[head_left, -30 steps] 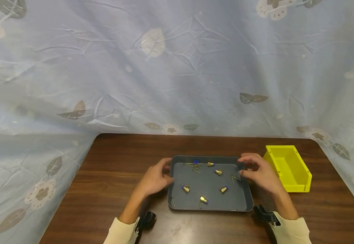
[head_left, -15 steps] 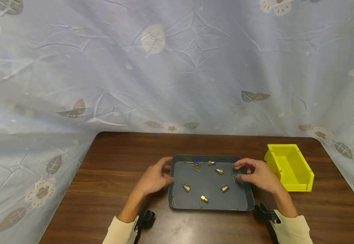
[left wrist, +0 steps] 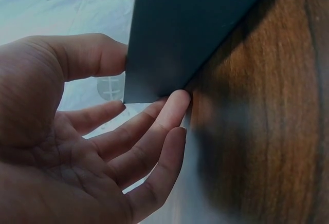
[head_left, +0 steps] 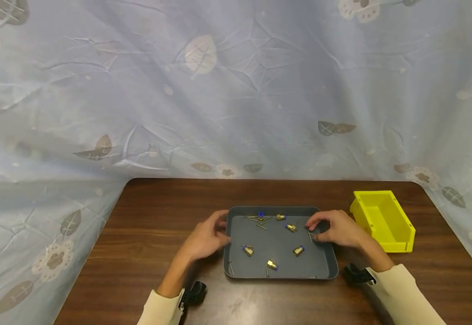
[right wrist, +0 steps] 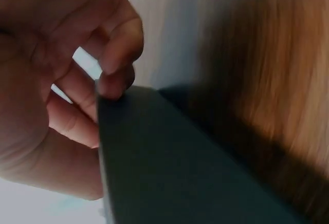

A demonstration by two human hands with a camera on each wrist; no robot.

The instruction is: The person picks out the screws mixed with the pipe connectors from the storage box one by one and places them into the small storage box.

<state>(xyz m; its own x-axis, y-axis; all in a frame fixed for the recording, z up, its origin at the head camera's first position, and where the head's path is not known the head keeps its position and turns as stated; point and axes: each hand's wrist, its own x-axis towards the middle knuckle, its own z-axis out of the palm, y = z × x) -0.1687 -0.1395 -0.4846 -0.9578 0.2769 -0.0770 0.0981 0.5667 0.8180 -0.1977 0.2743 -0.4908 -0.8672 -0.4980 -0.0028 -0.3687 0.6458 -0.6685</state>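
In the head view, a grey rectangular tray [head_left: 272,246] holds several brass push-in fittings with blue collars, one fitting [head_left: 298,251] at right of centre. Thin nail-like pins are scattered among them. My left hand [head_left: 205,238] holds the tray's left wall; in the left wrist view the thumb [left wrist: 97,55] lies over the rim and the fingers touch the outer side. My right hand [head_left: 337,229] reaches over the right rim, thumb and forefinger apart beside a thin pin [head_left: 310,237]. The right wrist view shows curled fingers at the rim; those tips inside the tray are hidden.
A yellow open-front bin [head_left: 384,221] stands just right of the tray, close behind my right hand. The brown wooden table [head_left: 166,203] carries both. A patterned cloth [head_left: 236,113] hangs behind the table's far edge.
My right hand has moved left from the tray's right rim to over its inside, near the pins. The left hand keeps its place on the left wall.
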